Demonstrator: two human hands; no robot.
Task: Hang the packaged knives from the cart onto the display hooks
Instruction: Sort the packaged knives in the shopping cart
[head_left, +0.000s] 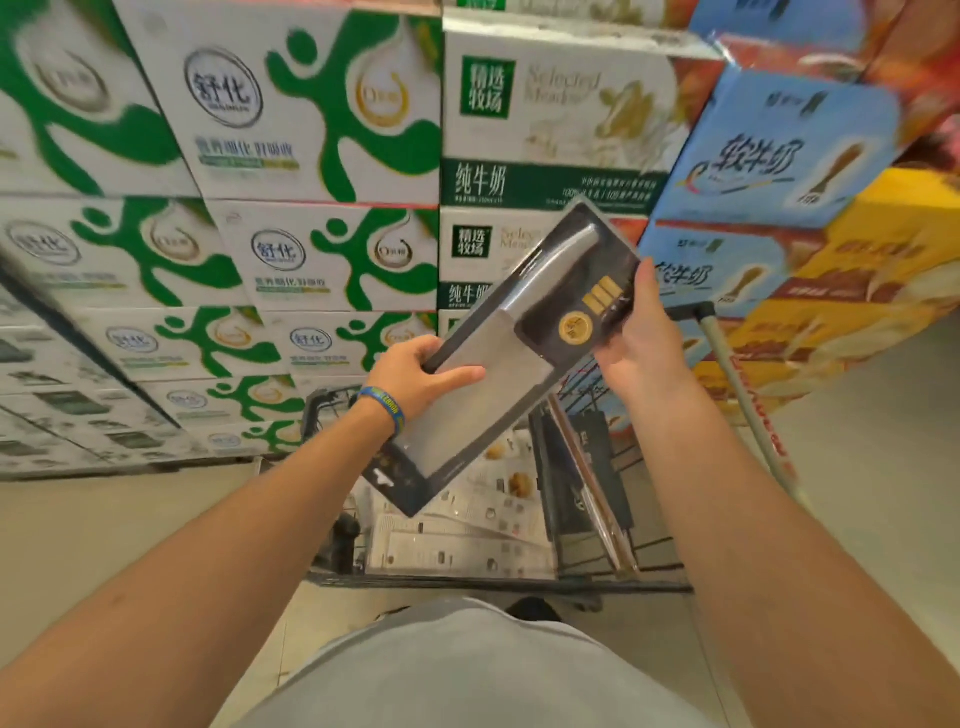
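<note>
A packaged knife (524, 332) in a black card with a clear blister is held tilted above the cart (467, 582), handle end up to the right, hang-hole end down to the left. My left hand (421, 371) grips its left edge over the blade, thumb on the front. My right hand (647, 338) holds the right edge near the gold round sticker. Inside the cart stand more dark knife packages (582, 478) at the right and white boxed goods (467, 525) on the bottom. No display hooks are in view.
Stacked milk cartons fill the background: green-and-white ones (291, 156) at left and centre, blue ones (769, 156) and yellow-orange ones (857, 291) at right. The cart's handle bar (743, 395) runs down the right side. Pale floor lies on both sides.
</note>
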